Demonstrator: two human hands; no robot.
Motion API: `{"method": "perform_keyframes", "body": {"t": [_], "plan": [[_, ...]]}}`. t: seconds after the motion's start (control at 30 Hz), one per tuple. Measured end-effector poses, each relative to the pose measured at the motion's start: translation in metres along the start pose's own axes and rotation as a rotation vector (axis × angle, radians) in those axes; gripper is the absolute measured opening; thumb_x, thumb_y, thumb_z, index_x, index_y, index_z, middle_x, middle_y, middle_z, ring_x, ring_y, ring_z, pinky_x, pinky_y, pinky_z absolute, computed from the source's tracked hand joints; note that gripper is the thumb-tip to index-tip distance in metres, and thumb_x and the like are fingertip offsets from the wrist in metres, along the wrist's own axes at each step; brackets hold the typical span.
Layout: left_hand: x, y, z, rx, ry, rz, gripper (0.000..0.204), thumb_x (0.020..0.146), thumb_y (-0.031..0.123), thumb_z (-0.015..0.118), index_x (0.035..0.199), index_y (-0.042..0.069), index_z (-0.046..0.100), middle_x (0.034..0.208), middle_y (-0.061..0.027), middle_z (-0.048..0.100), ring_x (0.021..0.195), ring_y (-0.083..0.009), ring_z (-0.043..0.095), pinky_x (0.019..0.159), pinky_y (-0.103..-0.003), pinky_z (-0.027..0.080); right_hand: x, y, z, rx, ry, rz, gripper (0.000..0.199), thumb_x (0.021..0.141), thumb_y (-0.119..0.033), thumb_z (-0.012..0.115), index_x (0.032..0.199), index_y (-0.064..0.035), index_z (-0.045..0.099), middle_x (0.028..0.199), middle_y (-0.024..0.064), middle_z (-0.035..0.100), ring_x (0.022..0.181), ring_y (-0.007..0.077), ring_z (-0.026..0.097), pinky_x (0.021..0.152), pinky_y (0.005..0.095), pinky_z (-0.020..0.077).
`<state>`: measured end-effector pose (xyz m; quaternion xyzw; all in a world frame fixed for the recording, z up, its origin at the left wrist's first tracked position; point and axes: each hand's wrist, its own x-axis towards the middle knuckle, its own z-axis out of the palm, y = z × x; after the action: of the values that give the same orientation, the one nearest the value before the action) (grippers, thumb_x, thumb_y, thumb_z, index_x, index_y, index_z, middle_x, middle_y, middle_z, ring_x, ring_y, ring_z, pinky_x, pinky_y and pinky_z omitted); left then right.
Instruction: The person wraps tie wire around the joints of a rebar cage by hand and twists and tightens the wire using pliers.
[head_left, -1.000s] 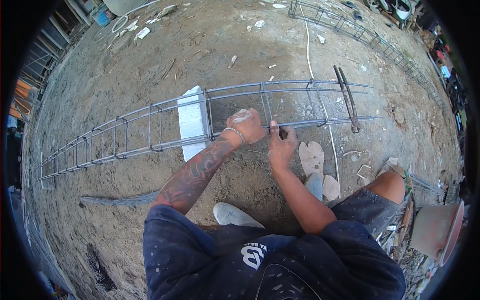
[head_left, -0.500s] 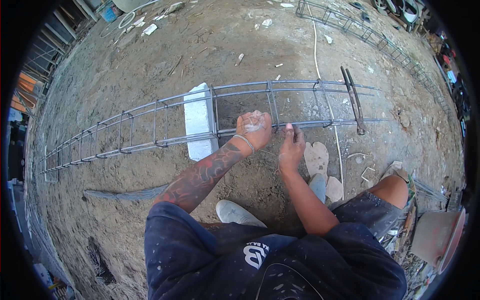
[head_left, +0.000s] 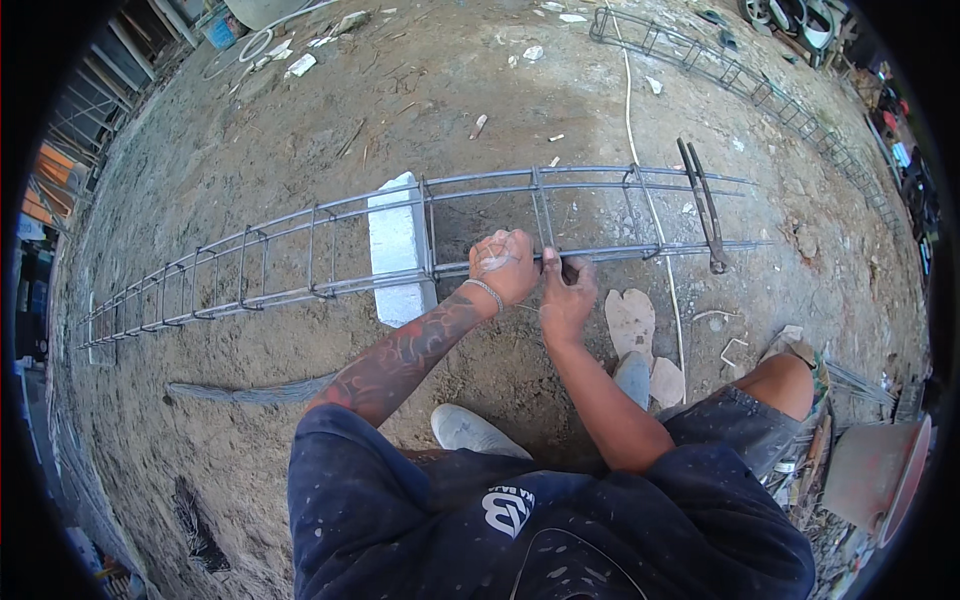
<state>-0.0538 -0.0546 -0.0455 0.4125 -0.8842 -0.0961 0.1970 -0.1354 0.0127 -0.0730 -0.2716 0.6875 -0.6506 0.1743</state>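
A long rebar cage [head_left: 250,300] of ridged bars and square stirrups lies across the ground before me, with a white block [head_left: 393,240] beneath it. My left hand [head_left: 503,267] is closed around the near bars, just left of a stirrup [head_left: 542,205]. Close beside it, my right hand [head_left: 568,300] has thumb and fingers pinched at the same bars, by the stirrup's near corner. Whatever lies between those fingertips is too small to make out. Long-handled pincers [head_left: 706,205] rest across the cage's right end, jaws toward me.
A bundle of thin tie wire [head_left: 250,390] lies on the dirt at left. Under the cage's right end runs a pale hose or cable [head_left: 660,215]. Another rebar cage [head_left: 770,95] is at the far right. A bucket [head_left: 870,480] lies tipped near my right knee.
My right hand has moved left and slightly up, in against the stirrup corner beside my left hand. My left hand has shifted slightly and stays closed on the bars.
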Motion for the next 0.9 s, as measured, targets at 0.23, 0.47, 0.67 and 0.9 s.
{"method": "perform_keyframes", "body": {"t": [0.23,0.47,0.67,0.9], "plan": [[0.039,-0.001,-0.037,-0.949,-0.726,-0.418,0.028,0.080,0.018,0.054,0.084,-0.007,0.065,0.079,-0.0168,0.065,0.068,-0.0188,0.061,0.065,-0.030,0.049,0.002,0.011,-0.007,0.016,-0.013,-0.073,0.033,0.079,-0.024,0.069,0.087,0.0044,0.055,0.080,0.0073,0.054,0.069,0.0138,0.050,0.062,0.0282,0.0436],[0.039,-0.010,-0.009,-0.737,-0.447,-0.493,0.023,0.072,0.016,0.060,0.077,-0.005,0.066,0.070,-0.0150,0.064,0.062,-0.0212,0.060,0.061,-0.031,0.047,0.001,-0.003,-0.011,-0.033,-0.075,-0.032,0.028,0.080,-0.023,0.068,0.079,0.0040,0.059,0.070,0.0040,0.053,0.063,0.0112,0.048,0.058,0.0262,0.0407],[0.033,-0.003,-0.014,-0.609,-0.319,-0.406,0.020,0.071,0.019,0.062,0.080,0.002,0.068,0.070,-0.0142,0.065,0.065,-0.0234,0.062,0.065,-0.033,0.048,0.010,-0.005,-0.020,-0.183,-0.148,-0.101,0.028,0.080,-0.022,0.067,0.074,0.0040,0.061,0.064,0.0052,0.053,0.060,0.0114,0.046,0.055,0.0274,0.0379],[0.028,0.001,-0.017,-0.572,-0.243,-0.424,0.022,0.070,0.026,0.063,0.080,0.007,0.070,0.077,-0.0136,0.066,0.072,-0.0280,0.064,0.068,-0.035,0.049,0.015,-0.032,-0.027,-0.523,-0.231,-0.275,0.026,0.079,-0.027,0.064,0.076,-0.0009,0.063,0.075,0.0174,0.058,0.068,0.0353,0.057,0.060,0.0431,0.0418]]}}
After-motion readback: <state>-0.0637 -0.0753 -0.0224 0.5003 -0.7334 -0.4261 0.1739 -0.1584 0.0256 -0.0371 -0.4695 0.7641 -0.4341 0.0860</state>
